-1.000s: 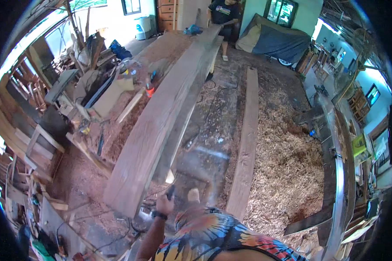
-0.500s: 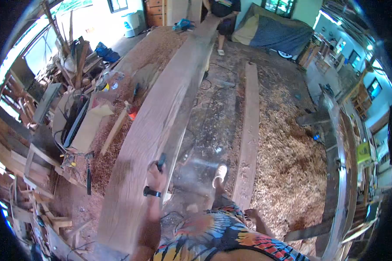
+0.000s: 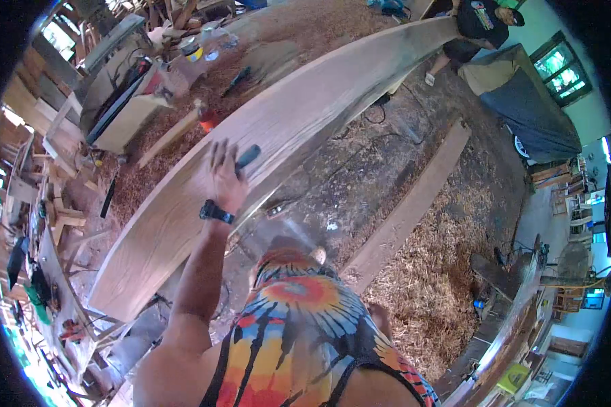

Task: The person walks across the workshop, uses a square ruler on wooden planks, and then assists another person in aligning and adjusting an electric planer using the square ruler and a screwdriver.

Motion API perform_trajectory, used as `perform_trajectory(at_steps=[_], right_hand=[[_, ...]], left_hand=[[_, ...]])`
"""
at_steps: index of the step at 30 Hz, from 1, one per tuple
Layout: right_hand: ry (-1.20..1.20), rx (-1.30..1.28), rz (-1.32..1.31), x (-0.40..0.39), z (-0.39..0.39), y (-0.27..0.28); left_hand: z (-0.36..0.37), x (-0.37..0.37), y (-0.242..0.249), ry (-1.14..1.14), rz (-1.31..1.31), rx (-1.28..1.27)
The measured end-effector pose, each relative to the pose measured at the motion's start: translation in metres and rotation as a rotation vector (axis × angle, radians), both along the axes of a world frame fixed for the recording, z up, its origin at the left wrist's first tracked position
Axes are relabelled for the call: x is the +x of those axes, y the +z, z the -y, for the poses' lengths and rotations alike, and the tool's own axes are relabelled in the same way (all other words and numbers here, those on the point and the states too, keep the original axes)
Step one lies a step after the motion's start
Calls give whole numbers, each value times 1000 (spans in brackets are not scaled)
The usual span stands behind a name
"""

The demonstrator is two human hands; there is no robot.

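Observation:
A long, wide wooden plank (image 3: 319, 81) runs diagonally from lower left to upper right, with pale wood and visible grain. My left hand (image 3: 227, 178), with a black watch at the wrist, lies on the plank close to its near edge. Its fingers stretch over the surface, and a short dark cylinder (image 3: 249, 157) is held at the thumb side; what kind of thing it is I cannot make out. My right hand (image 3: 379, 317) hangs low beside my body, mostly hidden behind the patterned top, so its fingers do not show clearly.
Another person (image 3: 483, 24) stands at the plank's far end. A narrower board (image 3: 414, 197) lies on the floor, beside a heap of wood shavings (image 3: 431, 271). Behind the plank are an orange-red object (image 3: 207, 122) and scrap wood; a covered vehicle (image 3: 533, 108) stands at upper right.
My view has turned and tilted, so the plank now slants more across it. The left hand has slid farther along the plank with the dark cylinder, its fingers more spread.

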State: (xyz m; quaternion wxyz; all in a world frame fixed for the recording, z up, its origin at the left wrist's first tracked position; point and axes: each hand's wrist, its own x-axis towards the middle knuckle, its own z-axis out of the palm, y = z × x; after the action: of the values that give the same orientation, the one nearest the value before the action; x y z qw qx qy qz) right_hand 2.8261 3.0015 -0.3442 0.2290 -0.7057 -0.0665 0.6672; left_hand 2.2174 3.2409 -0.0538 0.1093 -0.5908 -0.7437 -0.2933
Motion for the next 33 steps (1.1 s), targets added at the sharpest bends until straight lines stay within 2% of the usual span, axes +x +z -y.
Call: perform_trajectory(at_steps=[2, 5, 9, 12, 13, 14, 15, 17, 19, 21, 22, 23, 24, 26, 28, 29, 31, 33], right_hand=[[-111, -7, 32, 23, -57, 13], [-20, -19, 304, 9, -157, 100], [217, 147, 239, 59, -238, 23], [49, 117, -545, 110, -302, -42], [253, 96, -84, 90, -322, -48], [201, 102, 11, 86, -339, -62], [123, 157, -229, 85, -354, -57], [123, 130, -286, 65, -382, -13], [617, 306, 42, 63, -408, -5], [576, 321, -105, 91, -435, -23], [277, 232, -413, 124, -447, -48], [-37, 135, -712, 131, -462, -45], [103, 77, -480, 135, -480, -47], [357, -44, -17, 112, -537, -10], [266, 95, -260, 133, -573, -13], [310, 88, -261, 127, -605, -5], [468, 281, 55, 107, -654, 24], [562, 390, 273, 72, -725, 53]], left_hand=[[-23, 0, 1, 78, -16, -53], [-60, 4, 3, 96, 0, -73], [-118, 7, -7, 109, -17, -22], [-172, 20, -14, 81, 64, -7], [-190, 21, -21, 73, 121, -12], [-209, 25, -26, 67, 181, -20], [-229, 34, -19, 46, 184, 18], [-264, 39, -19, 38, 215, 11], [-300, 44, -17, 45, 230, -17], [-332, 53, -17, 64, 234, -61], [-347, 55, -17, 79, 252, -86], [-360, 54, -18, 88, 266, -115], [-373, 53, -18, 89, 276, -149], [-389, 53, -16, 178, 358, -276], [-400, 56, -15, 280, 442, -391], [-406, 62, -14, 316, 474, -418], [-408, 76, -11, 405, 545, -476], [-409, 78, -8, 391, 550, -423]])
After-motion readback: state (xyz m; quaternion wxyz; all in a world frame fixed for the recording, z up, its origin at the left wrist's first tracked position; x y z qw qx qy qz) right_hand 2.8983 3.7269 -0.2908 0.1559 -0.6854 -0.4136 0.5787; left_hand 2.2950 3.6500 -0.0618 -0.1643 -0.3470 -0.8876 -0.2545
